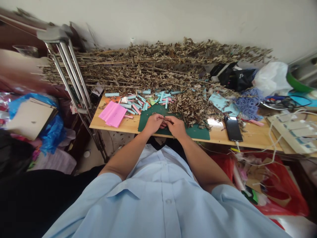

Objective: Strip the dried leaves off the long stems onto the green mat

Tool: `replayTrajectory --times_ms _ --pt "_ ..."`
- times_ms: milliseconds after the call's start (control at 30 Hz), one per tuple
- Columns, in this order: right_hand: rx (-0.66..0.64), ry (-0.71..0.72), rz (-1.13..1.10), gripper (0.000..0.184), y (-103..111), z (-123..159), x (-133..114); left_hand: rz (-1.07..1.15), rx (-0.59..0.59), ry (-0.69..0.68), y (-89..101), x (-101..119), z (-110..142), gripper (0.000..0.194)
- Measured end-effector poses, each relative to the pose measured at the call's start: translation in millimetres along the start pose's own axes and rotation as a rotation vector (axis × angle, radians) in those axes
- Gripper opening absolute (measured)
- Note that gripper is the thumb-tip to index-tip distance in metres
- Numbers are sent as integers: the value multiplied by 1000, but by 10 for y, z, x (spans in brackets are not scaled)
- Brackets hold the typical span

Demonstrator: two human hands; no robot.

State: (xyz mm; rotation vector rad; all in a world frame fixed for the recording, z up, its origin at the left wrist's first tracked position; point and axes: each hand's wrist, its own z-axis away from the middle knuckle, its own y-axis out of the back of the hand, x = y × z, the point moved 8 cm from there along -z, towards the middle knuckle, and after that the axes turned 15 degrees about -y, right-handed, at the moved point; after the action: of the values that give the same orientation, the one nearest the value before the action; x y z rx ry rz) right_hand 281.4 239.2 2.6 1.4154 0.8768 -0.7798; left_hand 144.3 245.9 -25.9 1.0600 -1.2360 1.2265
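Okay, left hand (154,124) and right hand (176,126) meet over green mat (201,133), fingertips close together, can't tell what's pinched; dried leaves (193,106) heaped just beside; red bag (296,198) below table (132,126) holds mixed scraps (255,177).

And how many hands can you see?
2: the left hand and the right hand, close together over the green cutting mat, beside the dried leaves.
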Motion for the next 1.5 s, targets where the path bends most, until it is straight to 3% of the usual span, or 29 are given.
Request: replayTrajectory --times_ms 167,400,600,767,1033,1233,1400,1500 --pt "10 6 -69 30 1 -6 46 -55 -34 -4 -29 27 9 13" --pt "44 94 175 25 1 43 -88 -190 -66 -103 -56 61 14 25" --pt "185 -64 95 19 152 -34 100 -190 -12 -98 41 67 4 23" --pt "154 -97 9 20 161 -71 145 -132 -4 -52 100 85 -14 13" --pt "121 3 -56 17 86 -49 -62 -29 7 -10 29 59 4 9" --pt "86 87 21 18 65 -17 -157 74 25 31 -2 5 7 10" --pt "38 215 124 21 28 68 -251 2 15 12 -9 6 49 10" --pt "18 215 155 22 11 88 -220 -134 -34 -29 -14 48 93 11"
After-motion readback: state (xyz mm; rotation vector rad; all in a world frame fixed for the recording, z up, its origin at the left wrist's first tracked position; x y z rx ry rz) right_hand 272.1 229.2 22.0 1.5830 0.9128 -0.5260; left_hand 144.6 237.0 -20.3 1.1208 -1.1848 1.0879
